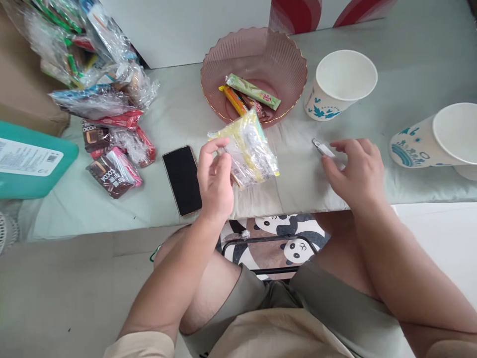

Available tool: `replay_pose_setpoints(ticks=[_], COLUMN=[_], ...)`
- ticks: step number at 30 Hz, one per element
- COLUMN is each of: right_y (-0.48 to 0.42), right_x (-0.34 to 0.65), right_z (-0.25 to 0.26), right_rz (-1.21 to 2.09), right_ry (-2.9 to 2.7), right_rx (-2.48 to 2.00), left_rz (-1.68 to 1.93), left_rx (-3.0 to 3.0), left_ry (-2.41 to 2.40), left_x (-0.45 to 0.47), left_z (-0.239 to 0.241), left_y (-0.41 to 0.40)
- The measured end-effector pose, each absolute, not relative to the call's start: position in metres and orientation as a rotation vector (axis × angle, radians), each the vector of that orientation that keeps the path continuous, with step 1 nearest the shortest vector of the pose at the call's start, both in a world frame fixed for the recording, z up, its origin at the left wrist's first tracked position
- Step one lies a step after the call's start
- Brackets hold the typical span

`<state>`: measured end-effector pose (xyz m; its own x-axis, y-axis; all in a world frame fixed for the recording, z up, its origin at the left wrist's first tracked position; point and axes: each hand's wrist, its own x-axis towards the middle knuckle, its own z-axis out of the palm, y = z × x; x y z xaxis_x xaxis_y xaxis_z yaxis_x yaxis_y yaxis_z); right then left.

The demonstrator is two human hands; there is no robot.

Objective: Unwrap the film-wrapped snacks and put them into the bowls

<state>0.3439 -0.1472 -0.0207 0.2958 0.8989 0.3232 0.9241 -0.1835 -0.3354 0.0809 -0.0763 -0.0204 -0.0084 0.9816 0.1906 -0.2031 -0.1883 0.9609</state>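
Note:
My left hand (pixel 215 180) pinches a clear and yellow plastic snack packet (pixel 249 147) and holds it just above the table, in front of the pink glass bowl (pixel 283 54). Three wrapped snack bars (pixel 249 97) lie inside the bowl. My right hand (pixel 357 169) rests on the table with its fingers curled over a small metal nail clipper (pixel 322 148), whose tip sticks out to the left.
A black phone (pixel 182 180) lies left of my left hand. A heap of snack packets (pixel 97 74) fills the far left, beside a teal box (pixel 26 159). Two paper cups (pixel 341 84) (pixel 437 136) stand at the right. A panda stool (pixel 276 243) shows below the table edge.

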Motion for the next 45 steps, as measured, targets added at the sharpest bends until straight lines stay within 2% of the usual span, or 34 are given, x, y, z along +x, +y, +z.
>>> replay_pose_setpoints(ticks=[5,9,14,20,29,35,41,45], right_y=[-0.154,-0.157,-0.159,-0.163,-0.171,-0.169,-0.159,-0.156], right_x=[0.3,0.28,0.279,0.273,0.27,0.276,0.284,0.284], right_z=[-0.012,-0.012,-0.012,-0.015,-0.017,-0.012,-0.023,-0.026], right_rz=[0.269,0.466,0.421,0.268,0.475,0.653,0.208,0.224], right_ry=[-1.727,-1.591,-1.536,-1.738,-1.856,-1.801,-1.758,-1.787], right_rx=[-1.505,-1.587,-1.645,-1.322,-1.09,-1.05,-1.339,-1.426], left_rz=[1.144,0.966,0.933,0.979,1.167,1.044,0.677,0.533], left_rx=[1.485,1.481,1.401,1.206,0.878,1.011,1.145,1.27], left_ry=[0.928,0.887,0.914,0.964,1.051,0.976,0.844,0.795], left_x=[0.09,0.098,0.099,0.097,0.083,0.074,0.075,0.078], left_z=[-0.018,-0.013,-0.02,-0.027,-0.015,-0.017,-0.01,-0.008], left_y=[-0.095,-0.104,-0.1,-0.091,-0.067,-0.071,-0.083,-0.086])
